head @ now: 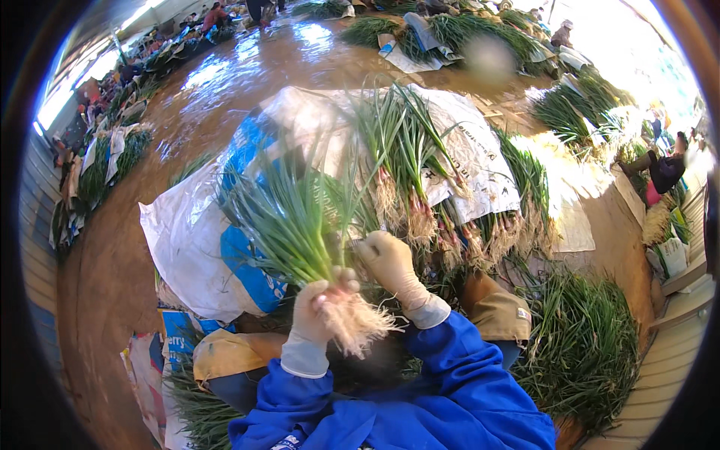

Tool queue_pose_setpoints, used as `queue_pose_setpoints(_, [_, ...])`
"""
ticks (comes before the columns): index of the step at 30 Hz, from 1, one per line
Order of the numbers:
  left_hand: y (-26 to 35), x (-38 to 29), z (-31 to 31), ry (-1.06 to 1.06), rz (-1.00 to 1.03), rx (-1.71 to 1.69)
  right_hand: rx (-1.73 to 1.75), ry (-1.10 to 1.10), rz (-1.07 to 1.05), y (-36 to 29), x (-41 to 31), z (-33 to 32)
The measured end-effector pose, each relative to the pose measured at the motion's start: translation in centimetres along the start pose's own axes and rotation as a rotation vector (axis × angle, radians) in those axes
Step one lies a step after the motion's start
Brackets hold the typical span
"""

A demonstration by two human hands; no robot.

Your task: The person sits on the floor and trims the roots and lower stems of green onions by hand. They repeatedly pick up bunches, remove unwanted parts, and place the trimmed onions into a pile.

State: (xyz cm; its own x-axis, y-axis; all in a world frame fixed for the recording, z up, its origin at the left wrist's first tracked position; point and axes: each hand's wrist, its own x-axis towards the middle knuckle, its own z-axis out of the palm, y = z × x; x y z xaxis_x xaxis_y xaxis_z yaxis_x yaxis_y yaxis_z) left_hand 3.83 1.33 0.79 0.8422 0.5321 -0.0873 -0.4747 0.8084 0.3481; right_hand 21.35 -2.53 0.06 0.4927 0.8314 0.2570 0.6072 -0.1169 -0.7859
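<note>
My left hand (pixel 318 315), in a pale glove, is closed around a bunch of spring onions (pixel 292 225) just above its pale roots. The green leaves fan up and to the left, while the roots hang at the right of the fist. My right hand (pixel 387 259), gloved too, is just right of the bunch with its fingers bent by a few leaves; whether it grips anything is not clear. Smaller bundles of spring onions (pixel 413 163) lie beyond it on a white woven sack (pixel 478 152), roots towards me.
A blue and white plastic sack (pixel 191 242) spreads at the left. A heap of spring onions (pixel 579 343) lies on the floor at the right. My knees are bent on both sides. Other people and more onion piles (pixel 472 34) line the far edges of the wet brown floor (pixel 185 107).
</note>
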Motion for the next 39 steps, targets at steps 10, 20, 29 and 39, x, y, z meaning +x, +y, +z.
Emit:
queue_pose_setpoints(10, [10.5,-3.7,10.7,-0.418,0.134,-0.605,-0.246,0.065,-0.006,3.4,8.2,-2.2])
queue_pose_setpoints(20, [8.4,2.3,5.4,-0.376,0.211,-0.093,0.185,0.325,0.003,7.4,8.8,-3.0])
queue_pose_setpoints(29, [1.1,3.3,-1.6,-0.099,-0.032,-0.047,0.17,0.172,-0.14,6.0,0.7,-6.9])
queue_pose_setpoints(39, [0.2,1.5,-0.4,-0.126,-0.075,-0.002,-0.517,0.117,0.177,5.2,3.1,-3.4])
